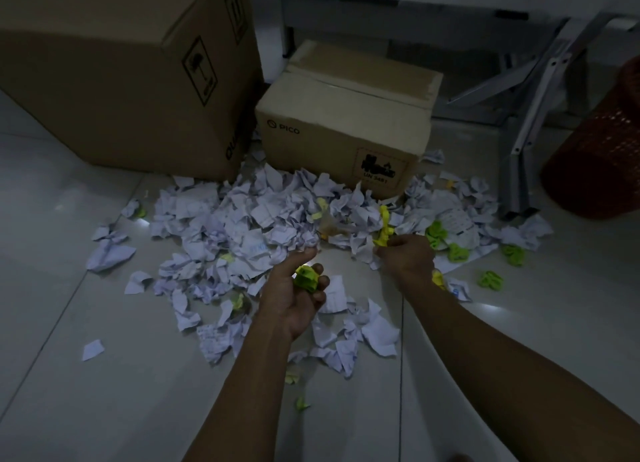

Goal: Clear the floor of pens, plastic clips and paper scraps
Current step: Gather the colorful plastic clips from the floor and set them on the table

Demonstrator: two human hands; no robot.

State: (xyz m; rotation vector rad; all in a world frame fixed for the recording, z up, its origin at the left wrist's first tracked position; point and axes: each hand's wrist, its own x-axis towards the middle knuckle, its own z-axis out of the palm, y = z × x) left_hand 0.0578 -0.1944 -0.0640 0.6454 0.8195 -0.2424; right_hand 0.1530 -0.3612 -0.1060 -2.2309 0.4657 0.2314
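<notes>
We see two bare hands low over a dim tiled floor [69,323]. Our left hand [298,295] has its fingers curled round a small bunch of green plastic clips [306,278], clamped on them. Our right hand [407,257] pinches a yellow clip [382,233] that stands up out of its grip, fingers closed on it.

Ahead of both hands spreads the heap of crumpled white paper scraps [249,226], far too many to count, running up against two cardboard boxes: a large box [121,66] towards the floor's far left and a smaller box marked PICO [346,125] just beside it. Loose green clips lie to the right of the heap; we count about four [490,280], though the gloom makes that uncertain, and small yellow bits show among the paper.

A red mesh basket [602,156] is cut off by the right edge, next to a grey metal frame leg [526,142]. We cannot make out any pens in this light.
</notes>
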